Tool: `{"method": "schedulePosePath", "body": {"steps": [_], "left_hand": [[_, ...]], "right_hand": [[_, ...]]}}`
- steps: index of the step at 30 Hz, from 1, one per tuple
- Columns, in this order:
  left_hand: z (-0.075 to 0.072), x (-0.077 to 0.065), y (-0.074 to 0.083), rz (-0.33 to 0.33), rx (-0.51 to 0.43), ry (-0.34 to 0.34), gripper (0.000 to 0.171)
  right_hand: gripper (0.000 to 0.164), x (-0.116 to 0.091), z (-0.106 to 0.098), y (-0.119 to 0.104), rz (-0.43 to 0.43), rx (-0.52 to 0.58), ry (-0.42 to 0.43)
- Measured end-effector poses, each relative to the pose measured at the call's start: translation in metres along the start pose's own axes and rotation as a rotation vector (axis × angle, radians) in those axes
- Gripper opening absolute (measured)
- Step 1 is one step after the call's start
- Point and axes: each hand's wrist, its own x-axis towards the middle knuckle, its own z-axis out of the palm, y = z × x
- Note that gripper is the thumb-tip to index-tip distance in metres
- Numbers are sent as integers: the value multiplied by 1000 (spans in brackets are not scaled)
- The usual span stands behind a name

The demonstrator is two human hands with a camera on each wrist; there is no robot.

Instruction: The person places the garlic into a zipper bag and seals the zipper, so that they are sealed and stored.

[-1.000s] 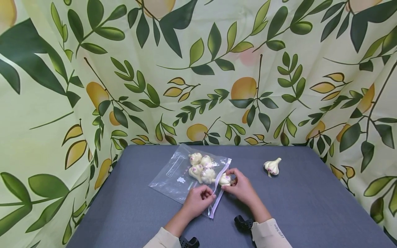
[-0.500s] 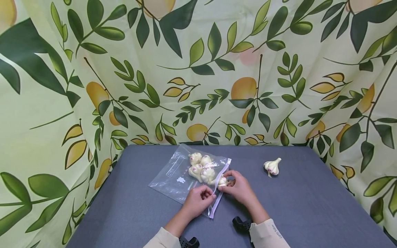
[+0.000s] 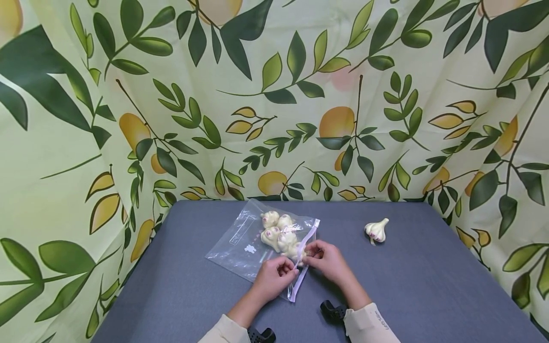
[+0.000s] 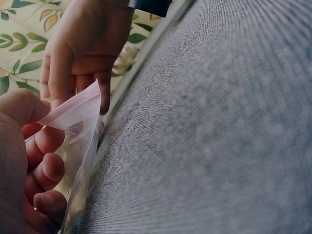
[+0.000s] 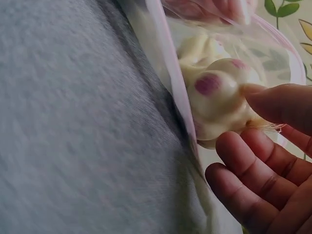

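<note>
A clear zip bag (image 3: 240, 238) with a pinkish zip strip lies on the table, several garlic bulbs (image 3: 270, 237) inside it. My left hand (image 3: 276, 277) pinches the near lip of the bag's mouth between thumb and fingers; in the left wrist view the pink strip (image 4: 73, 106) rises from that pinch. At the mouth, my right hand (image 3: 329, 261) holds one garlic bulb (image 5: 219, 97), thumb on its side and fingers by its roots. That bulb sits within the parted lips of the bag. Right fingertips reach the opening.
One more garlic bulb (image 3: 377, 231), white with purple marks, lies on the grey table (image 3: 429, 281) to the right of the bag. A leaf-and-fruit patterned cloth (image 3: 274, 133) encloses the table at the back and sides.
My right hand has moved left, taking its garlic bulb from outside the zip strip into the bag's mouth. The left hand and the bag have stayed in place.
</note>
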Motion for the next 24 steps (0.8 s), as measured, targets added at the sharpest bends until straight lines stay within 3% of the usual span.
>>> {"method": "schedulePosePath", "body": {"steps": [8,15,24], "left_hand": [[0,1,0,10,3,3,13],[1,0,-2,36,17,13,12],[0,1,-3,-3,20,17,10]], "right_hand": [[16,-1,11,1,-4,58,-48],[24,-5,7,-1,-36,174,-190],[37,-6,5,-1,-63,201,-341]]}}
